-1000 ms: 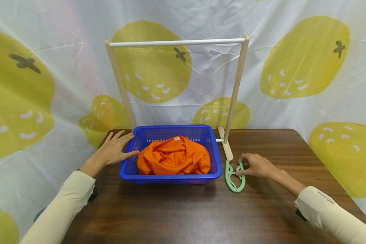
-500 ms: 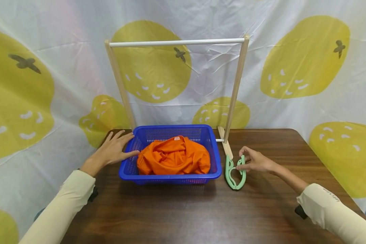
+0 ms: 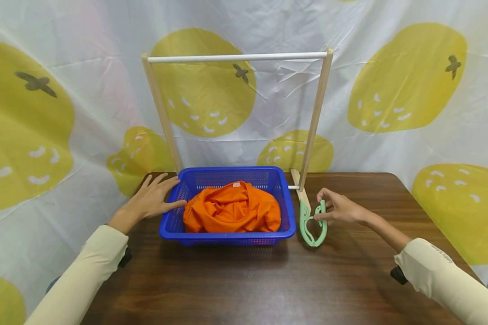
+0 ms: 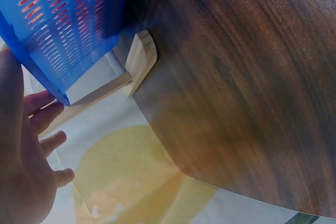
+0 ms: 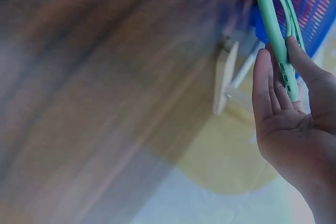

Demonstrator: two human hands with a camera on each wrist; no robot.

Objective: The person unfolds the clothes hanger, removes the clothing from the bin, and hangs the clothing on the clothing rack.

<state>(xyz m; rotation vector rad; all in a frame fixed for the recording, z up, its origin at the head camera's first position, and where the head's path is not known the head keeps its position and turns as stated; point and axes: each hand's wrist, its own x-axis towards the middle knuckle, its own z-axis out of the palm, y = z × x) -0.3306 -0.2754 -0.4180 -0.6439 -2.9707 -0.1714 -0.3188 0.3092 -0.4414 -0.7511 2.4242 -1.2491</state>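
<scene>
My right hand [image 3: 341, 208] pinches one arm of a pale green folding clothes hanger [image 3: 303, 225], whose two arms are folded together into a narrow loop. Thumb on one side and fingers on the other grip the hanger [image 5: 269, 19] near the arm's end in the right wrist view. Just left of it stands a blue plastic basket [image 3: 227, 235] with slotted walls. Bunched inside is an orange garment [image 3: 232, 210] with a white tag. With fingers spread, my left hand [image 3: 148, 201] rests at the basket's left rim; in the left wrist view its fingertips [image 4: 50, 109] meet the rim's corner.
Behind the basket rises a small clothes rack with a white rail [image 3: 236, 58] and wooden posts. Its right foot [image 3: 303, 197] reaches toward the hanger. The brown wood table [image 3: 244, 284] ends at a fruit-print curtain [image 3: 293, 104].
My right hand has shifted slightly away from me across the table, taking the hanger toward the rack's right foot. The left hand and the basket have stayed in place.
</scene>
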